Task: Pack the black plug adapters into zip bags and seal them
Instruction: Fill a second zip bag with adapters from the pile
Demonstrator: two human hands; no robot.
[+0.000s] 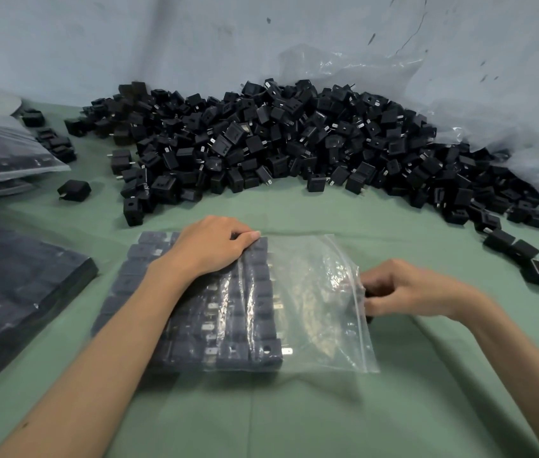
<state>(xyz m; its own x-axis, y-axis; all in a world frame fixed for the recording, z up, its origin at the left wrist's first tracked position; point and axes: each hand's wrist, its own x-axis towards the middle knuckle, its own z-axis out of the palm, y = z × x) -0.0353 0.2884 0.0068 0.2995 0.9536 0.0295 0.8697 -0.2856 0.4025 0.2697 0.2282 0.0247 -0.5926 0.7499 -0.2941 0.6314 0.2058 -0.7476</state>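
A clear zip bag (314, 302) on the green table (327, 418) holds neat rows of black plug adapters (255, 312) in its left part, pressed by the flat left hand (215, 247), while the right hand (407, 289) curls its fingers round a blurred dark object (368, 291) at the bag's mouth.

Two hands and forearms, bare to the edge of the view

The left hand (215, 246) and left forearm (123, 342) show sharply: a slim wrist, smooth skin, and short, trimmed nails at the tips of the fingers (245, 236). One small dark mark (25, 424) sits on the forearm close to the lower edge of the view. The right hand (407, 292) is smeared by blur, its knuckles only soft shapes, and the right forearm (509, 352) is likewise bare and lean
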